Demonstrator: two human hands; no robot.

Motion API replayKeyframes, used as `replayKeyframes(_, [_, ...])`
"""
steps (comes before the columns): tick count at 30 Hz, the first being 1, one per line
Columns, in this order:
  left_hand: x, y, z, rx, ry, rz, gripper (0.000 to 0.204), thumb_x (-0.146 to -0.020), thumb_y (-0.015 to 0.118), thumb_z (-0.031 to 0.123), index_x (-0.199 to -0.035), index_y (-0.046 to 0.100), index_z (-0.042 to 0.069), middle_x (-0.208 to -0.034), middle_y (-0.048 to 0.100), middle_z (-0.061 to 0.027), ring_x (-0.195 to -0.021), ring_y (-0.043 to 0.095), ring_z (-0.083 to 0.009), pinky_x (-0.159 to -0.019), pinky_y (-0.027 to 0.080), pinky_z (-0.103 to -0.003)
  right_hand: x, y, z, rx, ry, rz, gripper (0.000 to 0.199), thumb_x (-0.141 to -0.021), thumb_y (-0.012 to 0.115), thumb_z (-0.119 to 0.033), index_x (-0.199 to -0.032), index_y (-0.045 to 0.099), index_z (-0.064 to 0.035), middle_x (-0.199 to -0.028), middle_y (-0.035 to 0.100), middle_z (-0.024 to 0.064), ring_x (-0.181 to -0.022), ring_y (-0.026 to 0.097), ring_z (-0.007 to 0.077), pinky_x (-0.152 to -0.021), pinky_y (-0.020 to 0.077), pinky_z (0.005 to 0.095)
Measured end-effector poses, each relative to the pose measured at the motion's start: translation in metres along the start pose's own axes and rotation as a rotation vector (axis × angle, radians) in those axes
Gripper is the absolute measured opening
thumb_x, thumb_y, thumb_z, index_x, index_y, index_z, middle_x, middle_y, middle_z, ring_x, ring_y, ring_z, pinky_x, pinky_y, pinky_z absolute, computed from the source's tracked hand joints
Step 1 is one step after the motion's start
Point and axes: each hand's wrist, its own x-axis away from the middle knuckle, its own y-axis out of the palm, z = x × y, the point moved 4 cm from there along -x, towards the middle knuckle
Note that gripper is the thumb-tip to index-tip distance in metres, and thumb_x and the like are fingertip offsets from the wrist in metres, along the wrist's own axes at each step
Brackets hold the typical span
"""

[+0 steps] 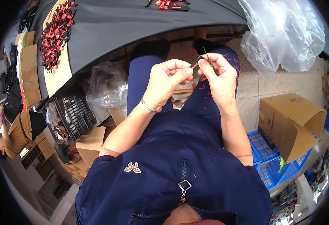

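My left hand (168,79) and my right hand (221,77) meet above my lap. The thumb and forefinger of the left are pinched on one end of a small red-and-black strip (195,65). Its other end reaches the fingertips of the right hand. Out of my right hand points a slim dark blade (208,56), like that of thread snips; its handle is hidden in the fingers. Red thread scraps (203,84) lie scattered over my dark blue trousers, mostly on the right thigh.
Ahead spreads a dark-covered table (134,26). A heap of red-and-black pieces (56,37) lies on cardboard at its left, with several more (172,4) farther back. Clear plastic bags (280,37), an open carton (288,123) and blue crates (264,150) stand right. Another person (16,137) is far left.
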Motion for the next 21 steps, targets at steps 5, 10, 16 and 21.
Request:
replayKeyframes(5, [-0.002, -0.002, 0.003, 0.116, 0.019, 0.047, 0.016, -0.084, 0.066, 0.015, -0.094, 0.064, 0.002, -0.077, 0.062, -0.0008, -0.069, 0.056, -0.0066, -0.066, 0.046, -0.020, 0.016, -0.008, -0.011, 0.263, -0.241, 0.198, 0.029, -0.077, 0.075, -0.012, -0.099, 0.060, -0.0014, -0.081, 0.066, 0.0070, -0.070, 0.061, 0.0121, -0.063, 0.0482, 0.0263])
replayKeyframes(10, [-0.001, -0.001, 0.008, 0.106, 0.039, 0.052, 0.016, -0.084, 0.065, 0.012, -0.095, 0.065, 0.000, -0.077, 0.063, -0.0014, -0.068, 0.056, -0.0066, -0.066, 0.045, -0.020, 0.016, 0.000, -0.020, 0.768, -0.558, 0.196, 0.017, -0.073, 0.076, -0.011, -0.082, 0.063, -0.0037, -0.073, 0.064, 0.0074, -0.064, 0.060, 0.0214, -0.057, 0.0471, 0.0299])
replayKeyframes(16, [0.002, -0.027, 0.025, 0.002, 0.148, 0.199, 0.018, -0.084, 0.065, 0.011, -0.098, 0.064, -0.001, -0.079, 0.064, -0.0045, -0.070, 0.060, -0.0094, -0.066, 0.048, -0.022, 0.010, -0.003, 0.002, 0.185, -0.135, 0.156, 0.012, -0.082, 0.068, -0.004, -0.089, 0.060, -0.0001, -0.079, 0.065, 0.0035, -0.069, 0.058, 0.0065, -0.062, 0.0464, 0.0207])
replayKeyframes(21, [0.005, -0.136, 0.105, -0.226, 0.536, 0.564, 0.018, -0.085, 0.065, 0.011, -0.097, 0.064, -0.001, -0.075, 0.062, -0.0024, -0.066, 0.056, -0.0077, -0.064, 0.047, -0.021, 0.004, -0.011, 0.003, 0.140, -0.062, 0.140, 0.011, -0.086, 0.064, -0.003, -0.094, 0.058, 0.0003, -0.083, 0.063, 0.0030, -0.073, 0.057, 0.0053, -0.067, 0.0462, 0.0186])
